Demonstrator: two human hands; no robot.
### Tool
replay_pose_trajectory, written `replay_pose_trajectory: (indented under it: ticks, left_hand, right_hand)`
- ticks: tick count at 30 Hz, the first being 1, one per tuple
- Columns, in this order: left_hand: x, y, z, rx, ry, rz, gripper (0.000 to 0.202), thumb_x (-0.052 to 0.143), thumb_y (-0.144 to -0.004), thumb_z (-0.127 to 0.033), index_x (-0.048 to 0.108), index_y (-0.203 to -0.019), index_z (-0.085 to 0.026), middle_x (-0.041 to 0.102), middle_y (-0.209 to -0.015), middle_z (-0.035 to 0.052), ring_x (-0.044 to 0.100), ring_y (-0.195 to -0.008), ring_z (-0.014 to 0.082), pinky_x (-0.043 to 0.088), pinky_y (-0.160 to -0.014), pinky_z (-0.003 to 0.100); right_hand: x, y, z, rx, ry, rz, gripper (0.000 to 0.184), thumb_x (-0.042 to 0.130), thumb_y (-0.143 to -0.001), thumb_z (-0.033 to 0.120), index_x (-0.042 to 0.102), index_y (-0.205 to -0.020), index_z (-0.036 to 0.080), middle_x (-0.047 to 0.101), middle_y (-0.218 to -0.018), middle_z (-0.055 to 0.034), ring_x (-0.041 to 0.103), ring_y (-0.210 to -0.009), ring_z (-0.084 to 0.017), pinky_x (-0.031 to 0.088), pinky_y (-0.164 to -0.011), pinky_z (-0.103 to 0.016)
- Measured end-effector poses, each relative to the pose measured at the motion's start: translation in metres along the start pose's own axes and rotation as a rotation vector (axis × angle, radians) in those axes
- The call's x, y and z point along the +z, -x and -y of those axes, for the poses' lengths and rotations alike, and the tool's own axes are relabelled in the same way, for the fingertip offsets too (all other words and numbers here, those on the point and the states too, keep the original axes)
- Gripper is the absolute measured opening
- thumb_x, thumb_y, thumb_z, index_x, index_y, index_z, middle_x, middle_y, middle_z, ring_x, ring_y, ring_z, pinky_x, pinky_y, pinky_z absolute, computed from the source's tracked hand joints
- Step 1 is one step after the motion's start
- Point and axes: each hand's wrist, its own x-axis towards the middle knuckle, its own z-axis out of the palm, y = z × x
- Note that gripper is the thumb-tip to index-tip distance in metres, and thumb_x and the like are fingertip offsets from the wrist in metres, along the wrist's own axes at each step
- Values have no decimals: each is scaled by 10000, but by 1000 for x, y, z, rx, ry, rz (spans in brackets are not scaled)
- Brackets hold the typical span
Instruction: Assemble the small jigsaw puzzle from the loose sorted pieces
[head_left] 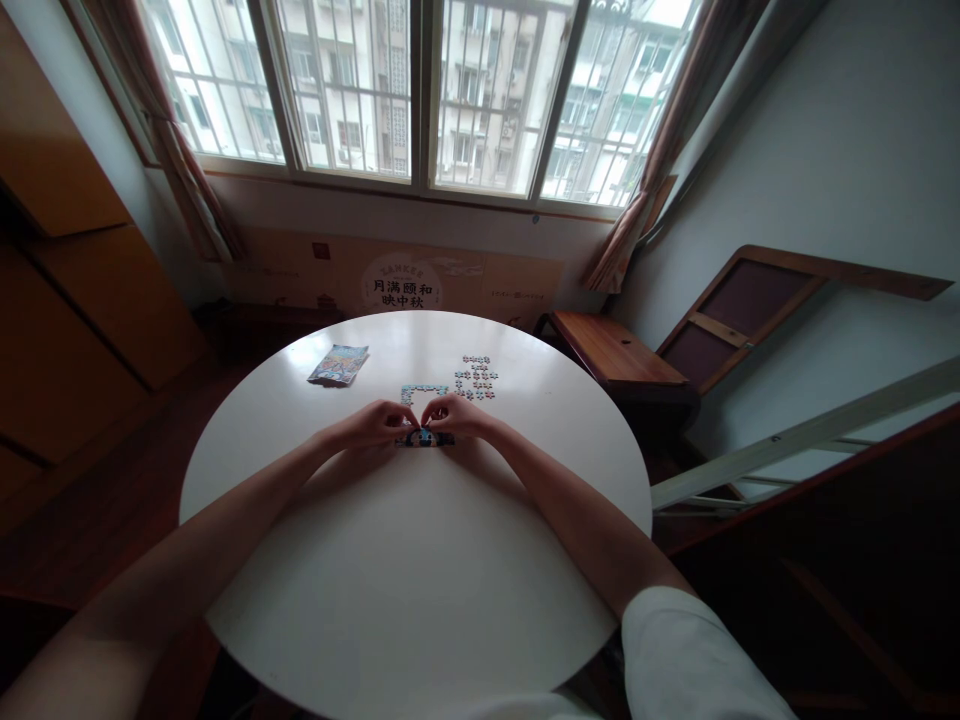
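Note:
A partly joined jigsaw puzzle (424,388) lies on the white round table (420,560), its blue top border making a frame with a bare middle. Its dark lower edge shows below my fingers. My left hand (384,420) rests at the puzzle's left side, thumb and fingers pinched together. From the other side my right hand (454,414) pinches too, and the fingertips of both hands nearly meet. A small blue jigsaw piece (425,433) shows right at these fingertips. Part of the puzzle is hidden behind the hands.
Loose jigsaw pieces (477,377) are spread in rows just right of the puzzle. A colourful printed packet (339,366) lies at the table's back left. Beyond the table's right edge stands a wooden bench (611,347). Barred windows are behind.

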Motion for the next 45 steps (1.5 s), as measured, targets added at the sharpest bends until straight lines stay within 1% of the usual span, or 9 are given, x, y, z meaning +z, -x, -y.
replay_pose_trajectory:
  ticks: [8, 17, 25, 33, 39, 45]
  left_hand:
    - [0, 0, -2, 0, 7, 1, 345, 556, -829, -420, 702, -929, -124, 408, -536, -48, 338, -485, 62, 240, -464, 175]
    - [0, 0, -4, 3, 8, -17, 337, 572, -816, -423, 711, -905, -128, 404, -543, -45, 335, -492, 63, 238, -461, 176]
    - [-2, 0, -7, -6, -9, 4, 339, 558, -828, -417, 703, -926, -126, 404, -539, -47, 339, -487, 63, 248, -463, 176]
    - [-1, 0, -5, -21, -16, 14, 327, 551, -839, -407, 698, -937, -132, 408, -547, -48, 346, -492, 61, 251, -467, 175]
    - [2, -1, 1, 1, -32, -22, 332, 556, -831, -415, 702, -921, -130, 410, -536, -51, 353, -485, 60, 250, -465, 174]
    - [1, 0, -2, -10, -30, -12, 318, 557, -833, -398, 698, -929, -130, 424, -532, -49, 367, -484, 62, 255, -467, 176]
  right_hand:
    - [1, -2, -2, 0, 8, 3, 128, 622, -690, 122, 706, -785, 103, 438, -547, 55, 389, -538, -61, 275, -513, -190]
    - [0, -1, -3, -6, 1, 2, 129, 628, -690, 134, 708, -788, 107, 451, -565, 48, 399, -548, -65, 284, -517, -193]
    - [1, -2, -5, -6, 8, 0, 137, 621, -692, 133, 707, -796, 108, 448, -565, 48, 407, -552, -68, 291, -523, -195]
    - [0, -1, -2, -12, 13, 3, 133, 619, -701, 136, 706, -797, 106, 457, -575, 43, 404, -557, -67, 288, -524, -191]
    - [0, -1, 0, -5, 23, -7, 135, 613, -700, 120, 707, -795, 102, 451, -569, 47, 386, -555, -63, 275, -527, -191]
    - [0, 0, 0, -7, 33, -12, 138, 610, -695, 105, 707, -792, 100, 439, -560, 51, 385, -548, -61, 272, -522, -190]
